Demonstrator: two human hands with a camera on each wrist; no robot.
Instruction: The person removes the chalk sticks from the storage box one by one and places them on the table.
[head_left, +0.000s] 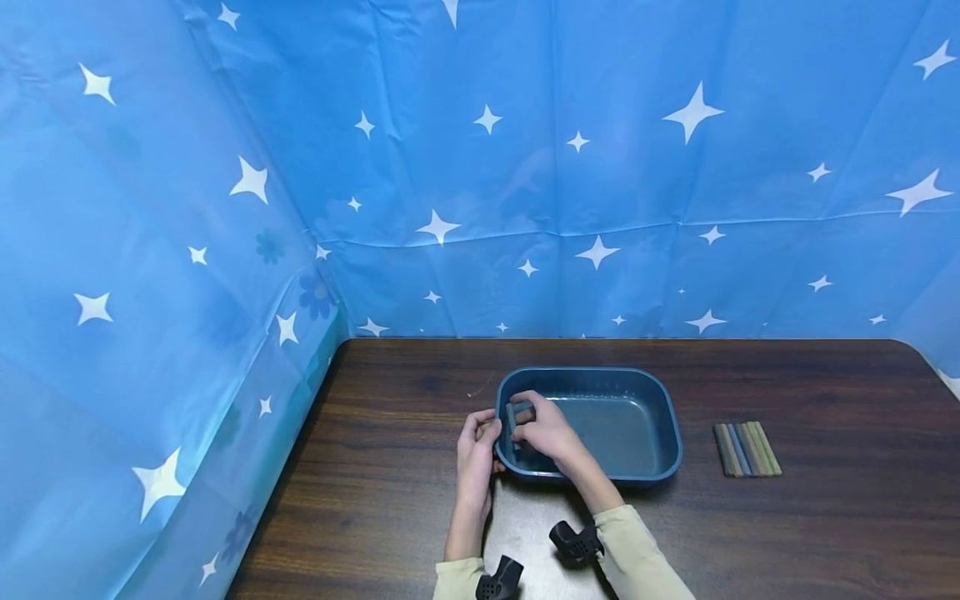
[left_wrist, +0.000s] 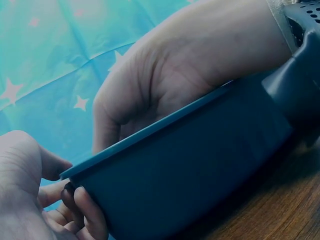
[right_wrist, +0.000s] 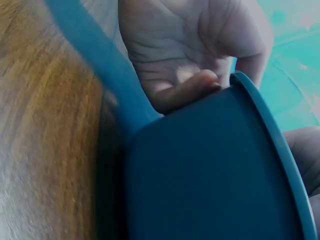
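Observation:
A dark blue rectangular tub [head_left: 615, 478] with rounded corners stands on the table. My left hand [head_left: 474, 462] grips its left side; in the left wrist view the thumb lies at the rim [left_wrist: 145, 134] and curled fingers [left_wrist: 92, 212] touch the outer wall below. My right hand [head_left: 551, 432] reaches into the tub and pinches a short grey-blue stick [head_left: 512, 418] by the left inner wall. From both wrist views the stick is hidden behind the tub's wall. In the right wrist view the left hand [right_wrist: 185, 55] shows beyond the tub.
A flat row of several grey, blue and green sticks [head_left: 747, 450] lies on the wooden table [head_left: 840, 500], right of the tub. Blue sheets with white stars [head_left: 487, 167] hang behind and to the left. Each wrist carries a black camera [head_left: 576, 542].

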